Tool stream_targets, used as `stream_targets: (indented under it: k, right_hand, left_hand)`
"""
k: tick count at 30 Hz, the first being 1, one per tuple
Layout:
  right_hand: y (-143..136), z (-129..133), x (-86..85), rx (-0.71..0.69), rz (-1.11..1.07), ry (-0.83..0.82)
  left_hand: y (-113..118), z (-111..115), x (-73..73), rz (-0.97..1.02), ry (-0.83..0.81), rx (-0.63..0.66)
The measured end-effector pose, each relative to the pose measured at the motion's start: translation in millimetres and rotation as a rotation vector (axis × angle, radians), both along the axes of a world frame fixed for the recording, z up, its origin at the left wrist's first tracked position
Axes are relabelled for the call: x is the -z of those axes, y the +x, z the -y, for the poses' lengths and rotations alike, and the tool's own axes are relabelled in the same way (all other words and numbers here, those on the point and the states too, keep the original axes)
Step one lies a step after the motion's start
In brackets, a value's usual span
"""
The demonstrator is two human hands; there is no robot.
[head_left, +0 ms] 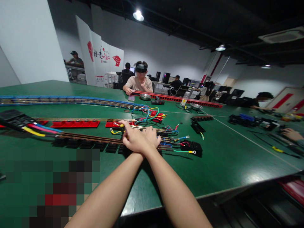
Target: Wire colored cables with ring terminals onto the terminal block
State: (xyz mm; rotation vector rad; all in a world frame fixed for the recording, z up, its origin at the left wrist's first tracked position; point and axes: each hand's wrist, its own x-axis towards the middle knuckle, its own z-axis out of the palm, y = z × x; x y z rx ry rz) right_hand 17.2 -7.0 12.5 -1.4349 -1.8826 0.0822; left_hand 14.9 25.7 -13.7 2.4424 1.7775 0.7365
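My forearms cross at the wrists, the right one on top. My right hand (134,138) reaches to the left over a long strip of copper-coloured rails (91,138) with black holders beneath. Its index finger stretches over the far side near a yellow wire lug (122,125), with the thumb on the near side. Under that wrist, my left hand (151,134) comes out to the right, its fingers bent over the same rails and its thumb on the near edge. Past it, wires with ring terminals (193,152) stick out by a black connector block (192,147). The undersides of both hands are hidden.
Red holders (75,123) and a blue rail strip (59,101) lie farther back on the green table (228,161). A black box with coloured wires (16,118) is at left. Across the table sits a person near a drill (157,101), a bowl (145,96) and a bottle (184,99).
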Motion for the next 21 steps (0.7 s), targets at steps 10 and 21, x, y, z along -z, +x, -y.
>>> stream_targets:
  k: [10,21]
  right_hand:
    - [1,-12,10.8,0.036,-0.024,-0.021]
    - [2,-3,-3.4,-0.155,0.083,-0.055]
  left_hand:
    - [1,0,0.1,-0.001,0.0,-0.006]
    - [1,1,0.2,-0.005,0.004,-0.007]
